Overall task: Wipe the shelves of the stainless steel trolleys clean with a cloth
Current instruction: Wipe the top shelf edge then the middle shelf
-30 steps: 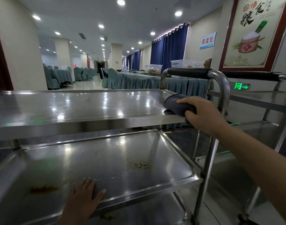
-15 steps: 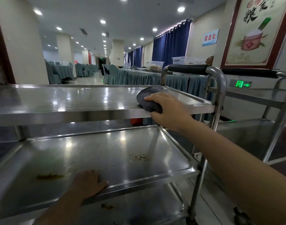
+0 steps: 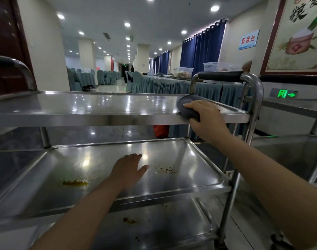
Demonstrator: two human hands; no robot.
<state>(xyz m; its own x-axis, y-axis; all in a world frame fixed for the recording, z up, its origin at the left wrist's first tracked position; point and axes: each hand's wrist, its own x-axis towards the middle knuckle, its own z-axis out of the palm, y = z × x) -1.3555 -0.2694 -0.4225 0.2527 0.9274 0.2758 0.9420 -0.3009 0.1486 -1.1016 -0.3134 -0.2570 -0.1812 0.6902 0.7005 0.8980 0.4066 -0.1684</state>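
right hand (image 3: 207, 118) grips the grey cloth (image 3: 187, 108) at the top shelf (image 3: 100, 107) front edge, fingers curled round it to wipe, while left hand (image 3: 128, 170), fingers straight, rests flat on the soiled middle shelf (image 3: 199, 170), likely as a brace.

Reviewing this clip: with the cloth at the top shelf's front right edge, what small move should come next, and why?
Probably sweep the cloth leftward along the top shelf. The right hand grips it at the shelf's right end, so most of that surface lies to its left. The left hand rests flat on the middle shelf, whose food stains can wait.
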